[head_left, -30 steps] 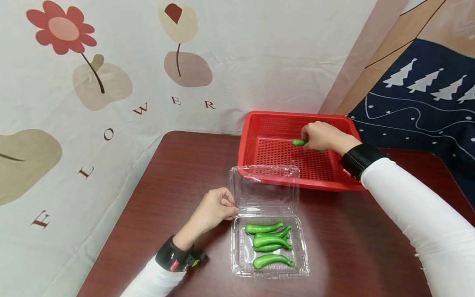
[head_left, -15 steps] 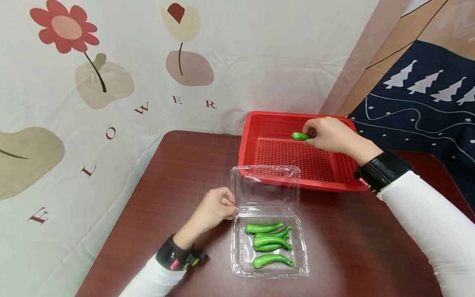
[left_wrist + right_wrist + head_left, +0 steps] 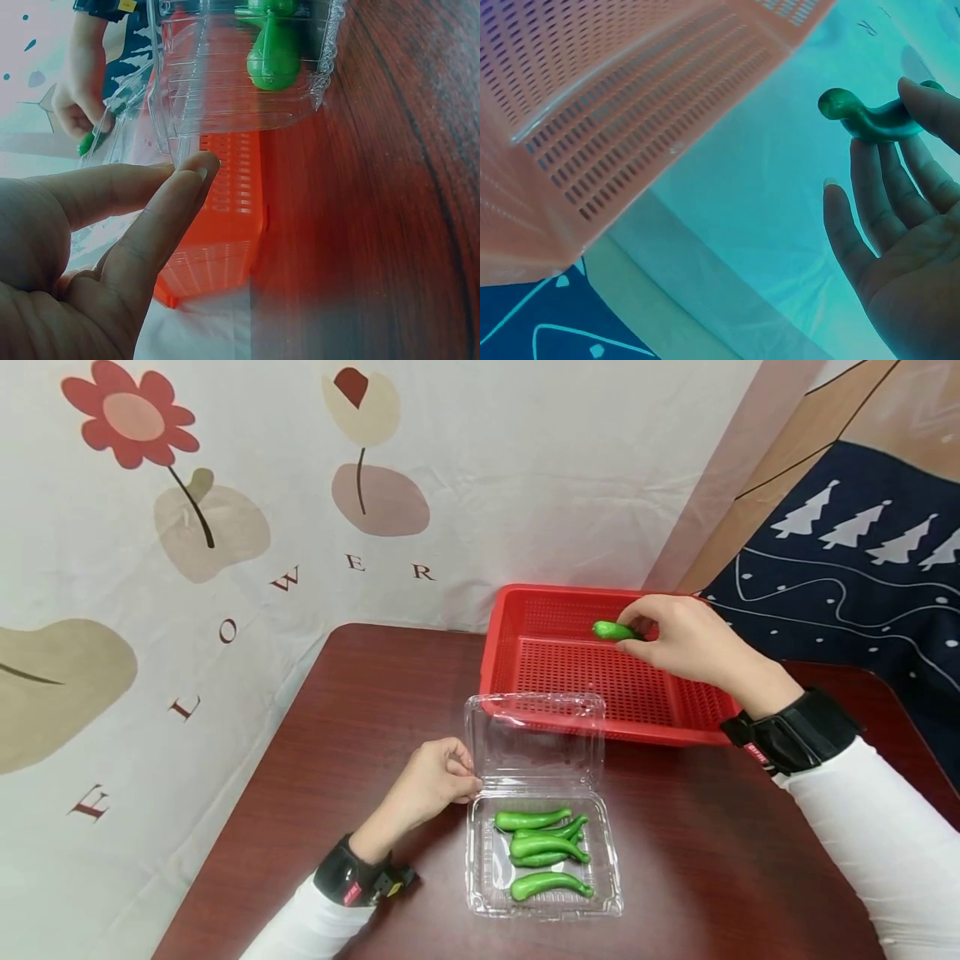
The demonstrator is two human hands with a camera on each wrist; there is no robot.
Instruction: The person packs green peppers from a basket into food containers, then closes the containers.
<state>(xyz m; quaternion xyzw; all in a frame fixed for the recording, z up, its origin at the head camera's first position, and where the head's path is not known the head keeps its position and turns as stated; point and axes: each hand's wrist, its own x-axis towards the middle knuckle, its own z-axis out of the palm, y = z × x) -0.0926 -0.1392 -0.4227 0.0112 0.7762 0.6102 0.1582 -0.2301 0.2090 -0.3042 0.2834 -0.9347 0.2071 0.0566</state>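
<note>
Between thumb and fingertips, my right hand (image 3: 686, 642) pinches a curved green chili pepper (image 3: 613, 631) over the red basket (image 3: 504, 643). In the right wrist view, the pepper (image 3: 881, 126) lies across the fingers with the thumb on top. A clear plastic clamshell box (image 3: 613, 868) stands in front of the basket, lid (image 3: 536, 743) raised. Several green chili peppers (image 3: 551, 846) lie in its base, some stacked. My left hand (image 3: 431, 781) pinches the box's left edge near the hinge; the left wrist view shows its thumb and finger (image 3: 161, 217) gripping the clear plastic.
Both the box and the basket rest on a dark red-brown wooden table (image 3: 360, 710). A white cloth (image 3: 480, 460) with printed flowers hangs behind it, and a dark blue one (image 3: 862, 577) with white trees is at right. The raised lid overlaps the basket's front rim in the head view.
My right hand has lifted with the pepper from inside the basket and shifted slightly right. My left hand, the box and the basket stay where they were.
</note>
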